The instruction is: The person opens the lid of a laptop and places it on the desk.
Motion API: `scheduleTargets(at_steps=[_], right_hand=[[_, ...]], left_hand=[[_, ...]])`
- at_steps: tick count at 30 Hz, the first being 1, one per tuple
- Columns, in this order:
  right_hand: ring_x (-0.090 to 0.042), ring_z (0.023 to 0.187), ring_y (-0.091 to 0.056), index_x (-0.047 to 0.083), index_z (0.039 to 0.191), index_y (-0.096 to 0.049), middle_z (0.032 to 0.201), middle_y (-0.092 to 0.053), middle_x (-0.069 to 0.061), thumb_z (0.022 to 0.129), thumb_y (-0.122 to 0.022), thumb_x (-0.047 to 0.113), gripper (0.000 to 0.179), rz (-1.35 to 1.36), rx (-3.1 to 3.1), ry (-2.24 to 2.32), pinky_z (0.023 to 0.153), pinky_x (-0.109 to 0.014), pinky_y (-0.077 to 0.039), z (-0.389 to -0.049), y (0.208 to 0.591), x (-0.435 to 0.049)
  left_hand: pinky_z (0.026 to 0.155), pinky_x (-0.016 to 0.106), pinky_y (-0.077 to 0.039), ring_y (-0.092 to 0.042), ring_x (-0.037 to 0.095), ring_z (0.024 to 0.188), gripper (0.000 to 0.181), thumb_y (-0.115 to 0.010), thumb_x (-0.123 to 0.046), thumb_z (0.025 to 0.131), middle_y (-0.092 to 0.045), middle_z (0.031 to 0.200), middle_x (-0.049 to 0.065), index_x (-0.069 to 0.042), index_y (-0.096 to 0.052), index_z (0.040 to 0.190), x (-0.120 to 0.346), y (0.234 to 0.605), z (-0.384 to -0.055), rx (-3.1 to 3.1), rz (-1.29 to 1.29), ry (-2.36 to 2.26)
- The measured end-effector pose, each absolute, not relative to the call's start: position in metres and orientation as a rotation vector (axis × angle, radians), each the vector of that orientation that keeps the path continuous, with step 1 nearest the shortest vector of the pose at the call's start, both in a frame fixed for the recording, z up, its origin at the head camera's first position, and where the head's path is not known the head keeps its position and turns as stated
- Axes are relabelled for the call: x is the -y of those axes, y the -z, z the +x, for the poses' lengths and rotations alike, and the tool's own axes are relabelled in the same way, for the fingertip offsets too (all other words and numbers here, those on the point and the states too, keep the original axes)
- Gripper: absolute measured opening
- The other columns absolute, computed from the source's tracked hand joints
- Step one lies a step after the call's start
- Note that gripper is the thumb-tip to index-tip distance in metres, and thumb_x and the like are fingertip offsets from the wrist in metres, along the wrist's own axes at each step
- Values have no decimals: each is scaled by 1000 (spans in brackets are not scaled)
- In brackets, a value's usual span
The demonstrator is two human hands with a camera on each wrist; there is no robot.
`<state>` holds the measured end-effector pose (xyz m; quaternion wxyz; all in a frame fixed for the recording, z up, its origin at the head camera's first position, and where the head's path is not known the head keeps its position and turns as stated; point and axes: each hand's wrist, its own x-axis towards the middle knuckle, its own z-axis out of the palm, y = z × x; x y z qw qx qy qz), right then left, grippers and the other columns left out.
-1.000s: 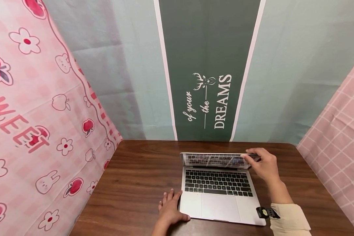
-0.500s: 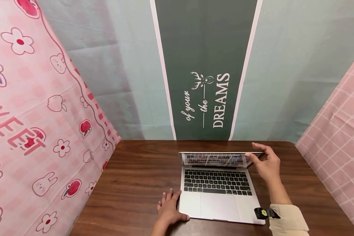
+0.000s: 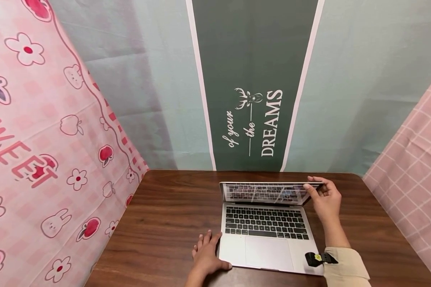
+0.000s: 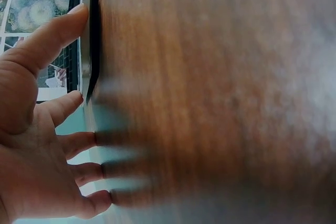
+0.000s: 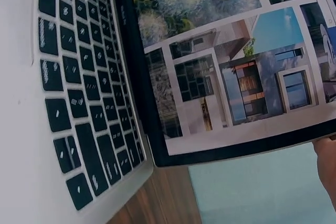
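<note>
A silver laptop point(image 3: 267, 251) stands unfolded on the wooden table, its black keyboard point(image 3: 265, 223) facing up. Its raised screen point(image 5: 247, 66) shows a grid of photos in the right wrist view. My right hand point(image 3: 327, 201) pinches the lid at its upper right corner, thumb on the screen side and fingers behind. On the other side, my left hand point(image 3: 207, 255) lies spread at the laptop's front left corner. Its thumb point(image 4: 58, 32) and index finger touch the base's edge, while the other fingertips rest on the table.
The brown wooden table point(image 3: 158, 215) runs back to a grey-green printed cloth point(image 3: 165, 99). Pink patterned cloths hang along the left point(image 3: 57, 159) and right point(image 3: 413, 171) sides. A black strapped device point(image 3: 317, 259) sits at the right sleeve's cuff, over the laptop's front right corner.
The lid has tipped slightly further back, so more of the screen shows. My right hand has slid rightward along the lid's top edge to its corner. My left hand stays in place.
</note>
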<state>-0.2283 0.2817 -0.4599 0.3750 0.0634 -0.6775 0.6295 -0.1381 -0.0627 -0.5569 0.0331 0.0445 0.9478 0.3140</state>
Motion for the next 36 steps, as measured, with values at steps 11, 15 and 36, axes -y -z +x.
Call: scheduleTargets(at_steps=[11, 15, 36], right_hand=[[-12, 89, -64, -14, 116, -55, 98, -67, -19, 80, -57, -20, 36, 216, 1550, -1868, 74, -16, -47, -243, 475, -292], [-14, 88, -65, -18, 114, -53, 95, -69, -14, 82, -56, -19, 32, 215, 1428, -2021, 72, -18, -48, -250, 478, -295], [-8, 58, -56, 2, 73, -65, 65, -63, -2, 75, -72, -6, 11, -229, 1209, -2166, 56, -22, -43, -285, 474, -284]], left_hand=[[89, 67, -22, -25, 47, 128, 96, -87, -41, 42, -39, 138, 20, -17, -55, 129, 63, 561, -137, -2918, 126, -969], [89, 68, -21, -25, 48, 128, 96, -88, -41, 42, -39, 138, 20, -17, -55, 129, 62, 559, -138, -2907, 130, -992], [88, 69, -21, -24, 49, 127, 98, -88, -43, 40, -37, 139, 23, -17, -55, 128, 61, 559, -140, -2919, 99, -956]])
